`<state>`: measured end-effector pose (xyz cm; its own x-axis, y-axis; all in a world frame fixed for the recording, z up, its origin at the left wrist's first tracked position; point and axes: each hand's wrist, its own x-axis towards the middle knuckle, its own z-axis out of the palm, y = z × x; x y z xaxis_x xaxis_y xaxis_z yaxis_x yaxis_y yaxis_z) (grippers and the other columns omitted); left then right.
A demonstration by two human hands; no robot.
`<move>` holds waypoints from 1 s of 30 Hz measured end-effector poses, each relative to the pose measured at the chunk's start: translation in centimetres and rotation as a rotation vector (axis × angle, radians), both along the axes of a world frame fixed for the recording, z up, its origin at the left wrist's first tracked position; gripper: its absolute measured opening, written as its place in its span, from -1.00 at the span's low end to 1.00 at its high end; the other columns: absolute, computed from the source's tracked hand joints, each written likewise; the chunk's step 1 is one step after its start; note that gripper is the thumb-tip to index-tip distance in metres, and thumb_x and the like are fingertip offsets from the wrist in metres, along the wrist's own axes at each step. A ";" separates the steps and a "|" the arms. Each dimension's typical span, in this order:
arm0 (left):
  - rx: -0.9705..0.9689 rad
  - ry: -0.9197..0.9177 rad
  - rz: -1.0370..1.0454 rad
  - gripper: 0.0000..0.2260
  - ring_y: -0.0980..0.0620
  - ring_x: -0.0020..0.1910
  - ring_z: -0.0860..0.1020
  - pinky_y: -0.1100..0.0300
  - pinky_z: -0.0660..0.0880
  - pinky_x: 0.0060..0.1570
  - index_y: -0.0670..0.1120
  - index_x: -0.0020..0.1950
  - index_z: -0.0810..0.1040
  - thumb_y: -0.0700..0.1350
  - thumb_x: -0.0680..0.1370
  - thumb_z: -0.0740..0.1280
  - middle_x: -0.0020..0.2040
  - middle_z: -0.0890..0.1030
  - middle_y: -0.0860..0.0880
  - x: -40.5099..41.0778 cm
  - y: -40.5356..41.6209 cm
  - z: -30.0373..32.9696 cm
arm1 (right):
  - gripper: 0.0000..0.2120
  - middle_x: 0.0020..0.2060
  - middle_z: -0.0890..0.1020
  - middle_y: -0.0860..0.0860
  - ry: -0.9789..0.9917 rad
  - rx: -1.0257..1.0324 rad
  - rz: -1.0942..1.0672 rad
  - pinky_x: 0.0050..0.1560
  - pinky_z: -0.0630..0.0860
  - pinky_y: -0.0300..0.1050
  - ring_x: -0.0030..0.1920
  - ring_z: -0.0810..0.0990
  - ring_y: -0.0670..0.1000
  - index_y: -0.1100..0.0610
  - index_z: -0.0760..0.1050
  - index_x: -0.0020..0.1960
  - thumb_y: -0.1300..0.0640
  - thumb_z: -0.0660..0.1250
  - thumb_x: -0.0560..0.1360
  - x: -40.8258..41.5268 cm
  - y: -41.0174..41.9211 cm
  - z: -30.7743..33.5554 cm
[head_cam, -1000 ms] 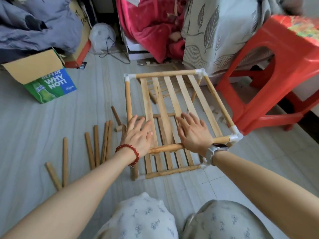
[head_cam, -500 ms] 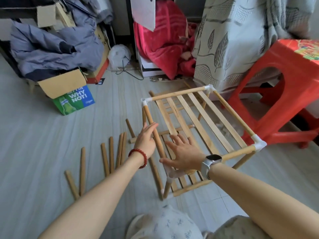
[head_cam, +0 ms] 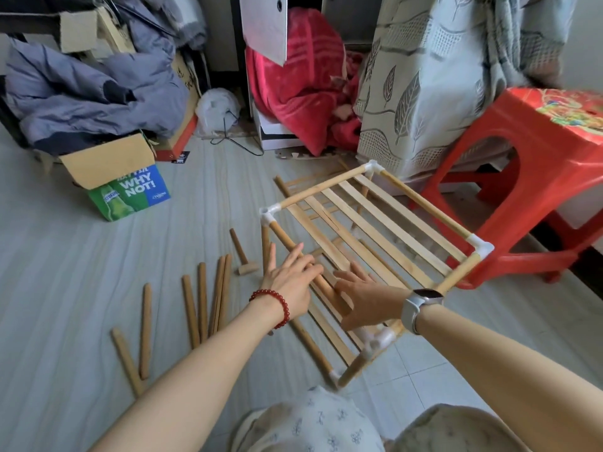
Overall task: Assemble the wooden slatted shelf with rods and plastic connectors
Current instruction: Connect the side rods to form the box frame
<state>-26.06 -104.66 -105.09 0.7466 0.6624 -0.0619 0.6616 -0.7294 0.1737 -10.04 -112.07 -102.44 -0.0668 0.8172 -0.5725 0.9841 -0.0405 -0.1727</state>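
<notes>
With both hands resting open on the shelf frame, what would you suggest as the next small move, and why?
Probably curl the left hand around the frame's near side rod to steady it. Both hands lie flat with fingers straight, the right hand near the white corner connector, and the slatted shelf stands tilted, so it has no firm grip yet.

Shelf (head_cam: 375, 223): pale tan wood slats & rods w/ white plastic connectors (head_cam: 269, 214); loose rods (head_cam: 202, 301) on floor same tan; floor (head_cam: 81, 272) light grey, faint wavy streaks; stool (head_cam: 535, 177) bright red-orange, multicolour print on top, motif too blurred to tell; box (head_cam: 129, 187) brown card w/ green & blue panel, white "WHY NOT!" lettering; blanket (head_cam: 306, 93) crimson w/ paler stripes; cloth (head_cam: 421, 79) pale grey-green w/ grey leaf pattern; bracelet (head_cam: 272, 303) dark red beads; watch (head_cam: 421, 305) silver-grey, dark face.
</notes>
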 end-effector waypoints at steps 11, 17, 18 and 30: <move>-0.135 -0.064 -0.198 -0.60 0.01 0.35 0.25 0.05 0.00 0.43 0.09 0.42 0.34 -0.03 0.56 0.19 0.35 0.38 0.06 4.8 -2.8 1.2 | -0.44 0.51 0.16 0.05 -0.185 -0.056 -0.065 0.50 -0.18 0.15 0.53 -0.03 0.01 -0.04 0.27 0.43 0.05 0.35 0.48 7.0 -4.2 1.9; -0.154 -0.036 -0.241 -0.61 0.02 0.34 0.27 0.04 0.10 0.39 0.07 0.43 0.33 -0.07 0.58 0.16 0.36 0.39 0.05 6.7 -3.2 1.7 | -0.70 0.14 0.58 0.00 -0.355 0.164 -0.164 0.20 0.41 -0.07 0.15 0.54 0.06 0.03 0.44 0.28 0.08 0.23 0.55 9.3 -4.9 2.7; -0.114 -0.035 -0.225 -0.63 0.02 0.35 0.27 0.01 0.04 0.42 0.06 0.40 0.36 -0.08 0.58 0.15 0.35 0.39 0.05 6.8 -3.1 1.7 | -0.71 0.12 0.59 -0.01 -0.335 0.202 -0.192 0.09 0.48 -0.10 0.10 0.56 0.05 0.01 0.44 0.27 0.09 0.23 0.55 9.1 -4.8 2.5; -0.070 -0.220 -0.032 -0.63 0.02 0.47 0.17 0.09 0.13 0.45 -0.04 0.41 0.38 -0.17 0.60 0.13 0.45 0.30 -0.01 -1.6 2.1 0.9 | -0.67 0.17 0.52 -0.01 -0.024 0.610 -0.081 0.02 0.49 -0.09 0.13 0.50 0.04 0.03 0.37 0.34 0.05 0.10 0.61 0.6 1.1 0.9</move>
<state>-27.61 -102.54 -104.20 0.7680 0.6377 0.0593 0.5788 -0.7306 0.3621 -9.46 -110.96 -101.51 0.0167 0.9999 -0.0007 0.9860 -0.0166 -0.1657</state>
